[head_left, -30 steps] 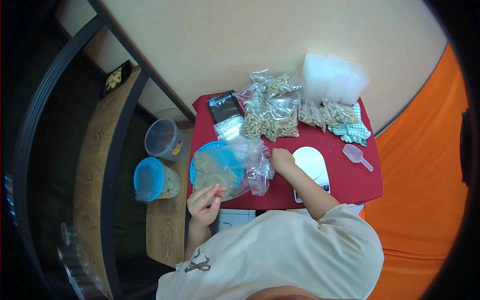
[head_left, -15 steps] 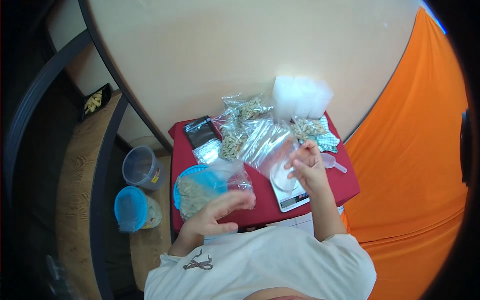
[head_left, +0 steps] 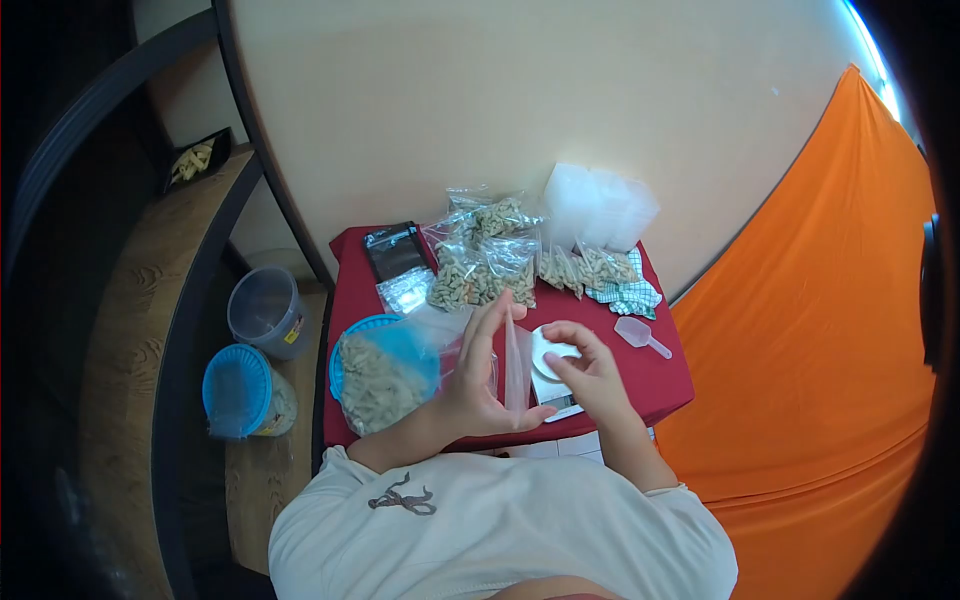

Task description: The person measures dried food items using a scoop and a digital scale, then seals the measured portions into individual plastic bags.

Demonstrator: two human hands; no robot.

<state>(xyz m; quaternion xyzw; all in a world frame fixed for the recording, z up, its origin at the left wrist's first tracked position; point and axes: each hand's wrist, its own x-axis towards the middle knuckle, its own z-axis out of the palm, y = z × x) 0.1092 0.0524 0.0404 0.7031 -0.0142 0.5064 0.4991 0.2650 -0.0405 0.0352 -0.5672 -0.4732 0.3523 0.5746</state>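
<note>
A clear plastic bag (head_left: 517, 370), seen nearly edge-on, is held upright in my left hand (head_left: 472, 375), its fingers at the bag's top and its thumb near the bottom. Just to the right, my right hand (head_left: 595, 380) is curved with thumb and fingers apart and nothing visible between them. Under it lies a white digital kitchen scale (head_left: 567, 400) with a round plate, partly covered by the hand. Left of my left hand, a large clear bag of pale greenish pieces (head_left: 375, 390) rests on a blue lid (head_left: 340, 360).
Filled clear bags (head_left: 485, 270) stand at the back of the red-covered table (head_left: 660, 385), beside a white translucent stack (head_left: 600, 205) and a checked cloth (head_left: 635, 295). A plastic scoop (head_left: 640, 335) lies right. Two plastic tubs (head_left: 270, 310) stand left, below a wooden shelf (head_left: 150, 330).
The clear bag has gone from my right hand to my left and turned edge-on. My left hand rose toward the middle; my right hand lowered, fingers apart. The camera view shifted slightly.
</note>
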